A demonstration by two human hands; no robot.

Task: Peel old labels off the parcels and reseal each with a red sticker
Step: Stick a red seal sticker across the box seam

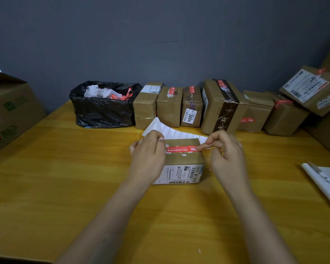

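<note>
Pinching the right end of the red sticker [181, 149] between thumb tip and forefinger tip of the right hand [227, 149], just past the right top edge of the parcel [183, 161], with the other fingers curled loosely beneath. Gripping the parcel's left top edge with the curled fingers of the left hand [149, 155], covering the sticker's left end; cannot tell whether pinching that end as well. Peeking out at the outer side of that hand, a white scrap [132, 148], too hidden to name. Lies lengthwise across the parcel's brown top, this sticker, among white shreds of torn paper stuck to the cardboard. Stands near the middle of the yellow wooden table [65, 178], this parcel, with a printed shipping label [179, 174] with barcodes on the near face. Just behind its far edge, a white backing sheet [171, 131] marked in strips. Farther back, against the grey wall [160, 35], a row of brown parcels [169, 107], several bearing red stickers, the rightmost tilted on top of its neighbours. At the row's left end, a black bin bag [103, 109] filled with crumpled white paper and red scraps. At the far left, a large carton [10, 111]; at the table's right edge, rolled white sheets [324, 183].
</note>
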